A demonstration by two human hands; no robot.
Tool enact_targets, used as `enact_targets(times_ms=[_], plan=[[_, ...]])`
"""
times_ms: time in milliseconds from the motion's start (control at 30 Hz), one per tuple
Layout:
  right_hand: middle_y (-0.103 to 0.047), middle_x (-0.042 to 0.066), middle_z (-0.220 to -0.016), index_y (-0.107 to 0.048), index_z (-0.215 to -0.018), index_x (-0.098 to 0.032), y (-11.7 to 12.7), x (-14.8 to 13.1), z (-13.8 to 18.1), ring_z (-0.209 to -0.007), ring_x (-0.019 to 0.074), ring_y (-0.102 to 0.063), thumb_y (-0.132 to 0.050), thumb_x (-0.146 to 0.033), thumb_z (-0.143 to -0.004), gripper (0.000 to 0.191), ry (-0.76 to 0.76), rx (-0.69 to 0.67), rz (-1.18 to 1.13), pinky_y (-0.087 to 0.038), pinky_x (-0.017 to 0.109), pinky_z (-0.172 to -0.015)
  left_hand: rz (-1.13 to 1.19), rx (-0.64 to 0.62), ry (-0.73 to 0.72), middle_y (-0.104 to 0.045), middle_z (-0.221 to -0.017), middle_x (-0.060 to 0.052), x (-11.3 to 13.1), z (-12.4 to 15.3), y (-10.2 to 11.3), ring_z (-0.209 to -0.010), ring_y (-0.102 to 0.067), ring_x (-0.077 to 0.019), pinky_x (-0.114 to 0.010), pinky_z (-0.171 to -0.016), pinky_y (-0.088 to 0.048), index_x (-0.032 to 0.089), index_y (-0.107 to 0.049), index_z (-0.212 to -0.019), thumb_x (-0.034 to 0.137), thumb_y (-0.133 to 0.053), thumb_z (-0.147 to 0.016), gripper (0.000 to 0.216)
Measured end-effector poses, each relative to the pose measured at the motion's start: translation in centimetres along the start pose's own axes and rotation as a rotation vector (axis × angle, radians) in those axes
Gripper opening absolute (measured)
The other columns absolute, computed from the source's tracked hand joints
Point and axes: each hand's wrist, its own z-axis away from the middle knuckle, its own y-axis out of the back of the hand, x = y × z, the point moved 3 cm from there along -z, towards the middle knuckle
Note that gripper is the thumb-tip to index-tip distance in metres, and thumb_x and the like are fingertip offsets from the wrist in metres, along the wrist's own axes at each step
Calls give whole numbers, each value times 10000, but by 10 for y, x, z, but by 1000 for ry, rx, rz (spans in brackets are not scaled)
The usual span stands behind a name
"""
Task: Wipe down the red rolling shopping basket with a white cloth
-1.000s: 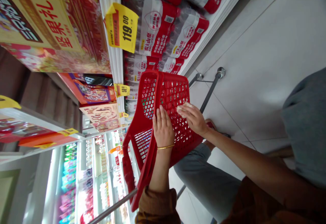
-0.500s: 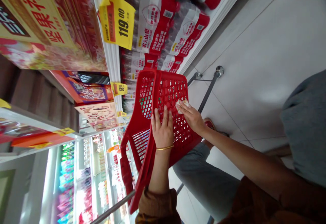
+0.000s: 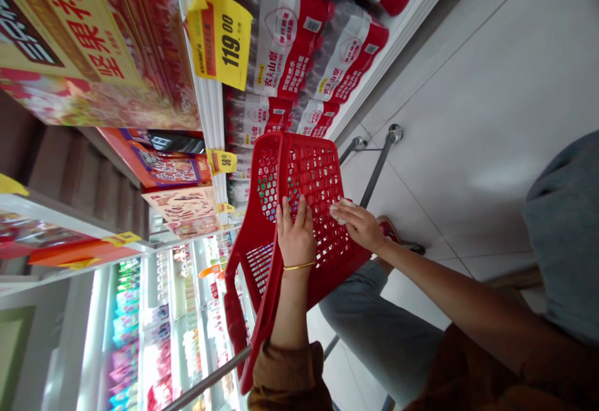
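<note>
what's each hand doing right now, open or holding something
Left hand: open, flat against the red basket.
Right hand: fingers pressing a pale cloth on the basket's side.

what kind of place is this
Most likely a supermarket aisle: a red shopping basket on a wheeled frame, yellow price tags on the shelf edges, and stacked packs of bottled water on the shelf.

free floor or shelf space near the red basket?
Bare tile floor beside the red basket, between the shelf base and the person's leg. Shelves are crowded with water packs and gift boxes. Both hands rest on the basket's side.
</note>
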Motion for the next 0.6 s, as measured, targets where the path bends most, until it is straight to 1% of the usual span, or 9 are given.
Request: enact_targets(times_ms=[67,167,200,267,367,600], plan=[[-535,54,-1361,-497,-1328,-242,4,8,-20,-1304,191,-447,-374,-55,-883,498,-60,71,6,-407,458,-1085,5,4,3,-461,-1418,-44,0,0,0,-1426,-31,-304,-590,-1133,-269,187,-611,-1211,78,-437,-881,389],[-405,36,-1467,-417,-1388,-246,6,19,-52,-1379,196,-329,-349,-41,-869,562,-136,141,13,-302,487,-1145,17,10,9,-471,-1410,-45,0,-1,1,-1428,-40,-300,-594,-1131,-270,190,-615,-1204,69,-439,-874,393],[-375,27,-1486,-398,-1400,-249,4,21,-60,-1392,194,-300,-339,-39,-867,576,-154,145,7,-282,487,-1154,22,9,10,-474,-1408,-48,0,-2,1,-1429,-37,-301,-595,-1132,-266,186,-617,-1200,63,-445,-867,395],[-346,17,-1502,-371,-1416,-252,0,24,-70,-1403,187,-273,-328,-41,-869,588,-166,108,-10,-265,479,-1162,29,5,11,-478,-1405,-53,0,-3,1,-1428,-27,-304,-593,-1137,-256,174,-623,-1192,50,-456,-847,402],[-344,11,-1502,-359,-1422,-265,-5,24,-66,-1396,180,-289,-332,-60,-883,578,-165,44,-23,-277,470,-1158,45,-1,8,-494,-1393,-58,1,-5,3,-1428,-7,-302,-589,-1141,-251,166,-624,-1188,41,-467,-826,414],[-417,32,-1459,-435,-1381,-252,-9,16,-33,-1367,183,-349,-330,-80,-914,509,-161,-14,-2,-332,452,-1132,86,-2,3,-579,-1311,-52,3,-7,6,-1429,15,-305,-590,-1143,-253,133,-628,-1178,55,-470,-812,406]])
